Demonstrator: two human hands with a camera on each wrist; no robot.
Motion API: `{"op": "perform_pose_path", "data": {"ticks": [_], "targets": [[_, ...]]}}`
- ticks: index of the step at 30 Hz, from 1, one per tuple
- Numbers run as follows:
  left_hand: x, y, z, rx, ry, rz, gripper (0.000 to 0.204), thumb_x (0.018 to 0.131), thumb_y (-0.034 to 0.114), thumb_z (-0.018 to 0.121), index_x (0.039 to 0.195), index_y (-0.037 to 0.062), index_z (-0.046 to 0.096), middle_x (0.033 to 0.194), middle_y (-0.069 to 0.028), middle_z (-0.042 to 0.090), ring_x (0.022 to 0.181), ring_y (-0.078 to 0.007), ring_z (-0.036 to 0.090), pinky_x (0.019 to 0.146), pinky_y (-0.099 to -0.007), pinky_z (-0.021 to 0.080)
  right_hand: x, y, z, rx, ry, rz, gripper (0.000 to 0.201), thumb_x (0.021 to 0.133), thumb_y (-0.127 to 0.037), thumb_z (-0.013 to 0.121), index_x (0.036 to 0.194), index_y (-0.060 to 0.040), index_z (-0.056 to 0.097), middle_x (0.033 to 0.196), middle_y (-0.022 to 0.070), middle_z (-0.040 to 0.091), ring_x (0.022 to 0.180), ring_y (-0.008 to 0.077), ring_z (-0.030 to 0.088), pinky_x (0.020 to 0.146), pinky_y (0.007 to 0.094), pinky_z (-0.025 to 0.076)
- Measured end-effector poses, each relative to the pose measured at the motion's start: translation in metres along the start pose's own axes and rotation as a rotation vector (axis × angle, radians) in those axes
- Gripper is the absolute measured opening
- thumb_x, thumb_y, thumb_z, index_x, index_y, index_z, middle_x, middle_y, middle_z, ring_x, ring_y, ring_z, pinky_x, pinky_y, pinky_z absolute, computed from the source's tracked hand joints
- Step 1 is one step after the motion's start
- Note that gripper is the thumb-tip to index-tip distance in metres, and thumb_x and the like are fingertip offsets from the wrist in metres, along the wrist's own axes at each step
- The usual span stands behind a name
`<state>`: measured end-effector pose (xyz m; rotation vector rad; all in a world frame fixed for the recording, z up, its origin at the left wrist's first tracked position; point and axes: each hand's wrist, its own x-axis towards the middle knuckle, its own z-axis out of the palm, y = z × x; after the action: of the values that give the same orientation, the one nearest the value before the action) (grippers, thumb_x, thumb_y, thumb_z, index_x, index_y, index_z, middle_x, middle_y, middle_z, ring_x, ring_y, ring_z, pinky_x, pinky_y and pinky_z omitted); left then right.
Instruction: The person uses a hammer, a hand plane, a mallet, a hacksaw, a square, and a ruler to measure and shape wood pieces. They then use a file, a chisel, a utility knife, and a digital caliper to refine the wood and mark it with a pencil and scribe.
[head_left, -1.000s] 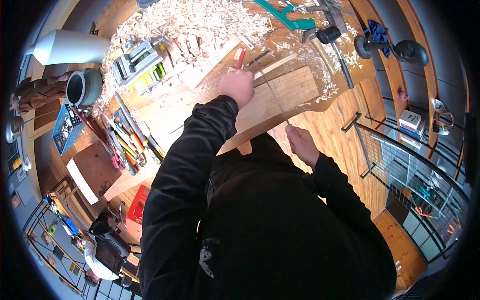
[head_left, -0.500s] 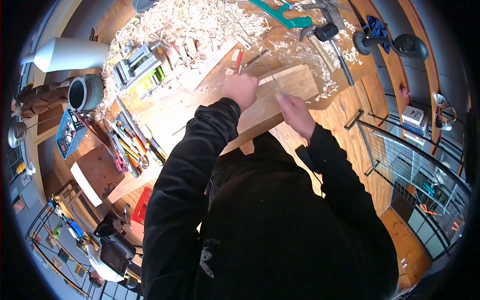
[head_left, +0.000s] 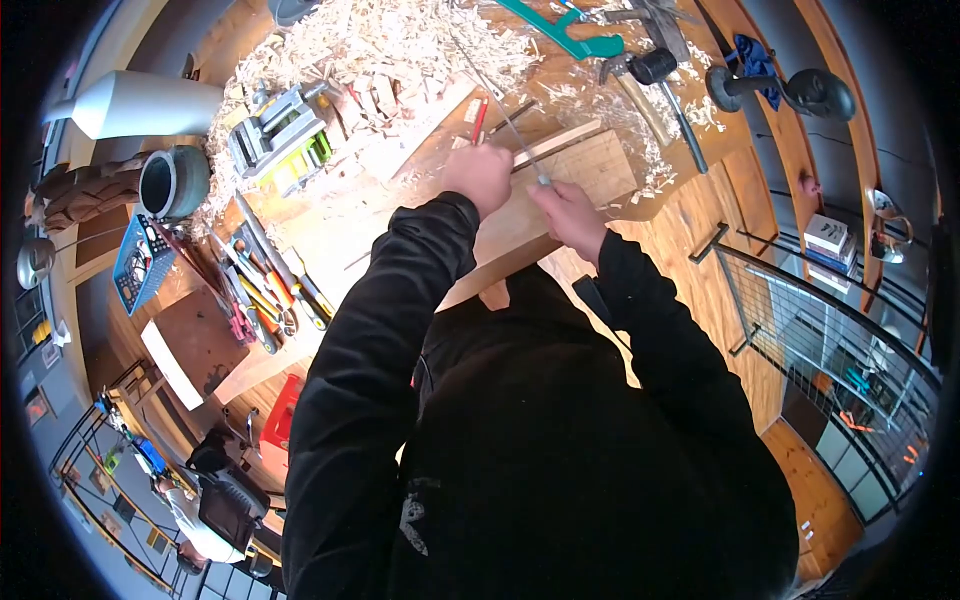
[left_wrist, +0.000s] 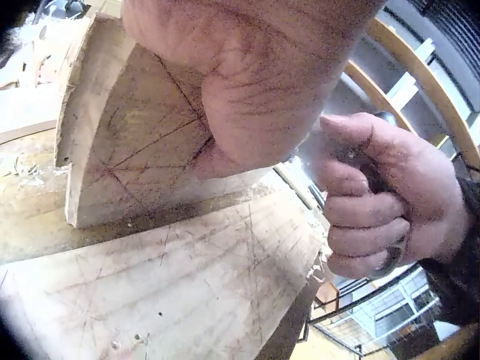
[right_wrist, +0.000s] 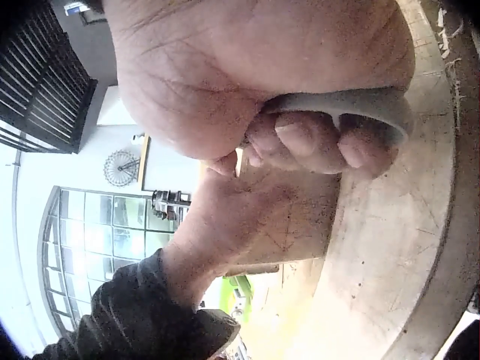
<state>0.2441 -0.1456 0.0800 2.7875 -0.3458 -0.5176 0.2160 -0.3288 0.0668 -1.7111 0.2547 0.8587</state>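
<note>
My left hand [head_left: 478, 180] grips a light wooden piece [left_wrist: 142, 127] marked with crossing pencil lines; the thumb lies along its marked face. The piece stands on edge over a flat wooden board [left_wrist: 172, 300]. In the head view only a narrow strip of it shows beyond the hand. My right hand [head_left: 570, 215] curls round the grey handle [right_wrist: 337, 105] of a long thin file [head_left: 513, 125]. The file's blade slants away up and left, crossing the strip close to my left hand. The left wrist view has the right hand [left_wrist: 375, 202] just beside the piece.
Wood shavings [head_left: 370, 40] heap at the back, next to a vise [head_left: 275, 140]. Chisels and other tools [head_left: 265, 280] lie at the left. A green-handled saw [head_left: 560, 35] and a black mallet [head_left: 652, 66] are at the back right. A red pencil [head_left: 481, 120] lies beyond my left hand.
My right hand has moved up and left with the file, toward the left hand, so the blade now reaches farther across the wooden piece. The left hand has stayed nearly in place.
</note>
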Motion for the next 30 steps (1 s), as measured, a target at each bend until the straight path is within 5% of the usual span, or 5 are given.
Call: {"op": "perform_pose_path", "data": {"ticks": [4,17,25,30], "targets": [[-0.003,0.0,0.003,-0.019,0.088,0.039,0.018,0.078,0.016,0.057,0.076,0.0025,0.068,0.074,-0.0207,0.067,0.07,-0.0362,0.068,0.065,-0.0459,0.055,0.01,-0.005,0.005,0.015,-0.014,-0.033,0.03,0.092,-0.027,0.057,0.08,-0.0004,0.059,0.064,-0.0019,0.049,0.06,0.0083,0.045,0.054,0.0297,0.037],[0.0,0.003,0.002,0.02,-0.041,-0.001,0.016,0.081,0.014,0.055,0.085,0.0059,0.068,0.083,-0.0177,0.07,0.079,-0.0336,0.07,0.07,-0.0437,0.056,0.015,0.001,0.004,0.056,0.021,-0.023,0.027,0.089,-0.023,0.059,0.076,0.0003,0.057,0.06,-0.0015,0.047,0.055,0.0089,0.043,0.05,0.0303,0.036],[0.005,-0.004,0.01,-0.02,0.1,-0.009,0.019,0.082,0.016,0.055,0.08,0.0028,0.068,0.077,-0.0201,0.068,0.072,-0.0354,0.069,0.067,-0.045,0.055,-0.002,0.017,0.0,-0.111,0.041,-0.1,0.025,0.091,-0.022,0.057,0.081,0.0009,0.057,0.064,-0.0001,0.048,0.062,0.01,0.044,0.058,0.0304,0.037],[-0.002,0.005,0.009,0.032,0.045,0.053,0.017,0.08,0.014,0.054,0.079,0.0052,0.068,0.077,-0.0184,0.068,0.072,-0.0348,0.069,0.066,-0.0447,0.054,-0.03,0.028,-0.002,-0.002,0.023,-0.017,0.024,0.091,-0.022,0.057,0.084,0.0017,0.058,0.064,-0.0002,0.046,0.064,0.0105,0.043,0.059,0.0305,0.038]]}}
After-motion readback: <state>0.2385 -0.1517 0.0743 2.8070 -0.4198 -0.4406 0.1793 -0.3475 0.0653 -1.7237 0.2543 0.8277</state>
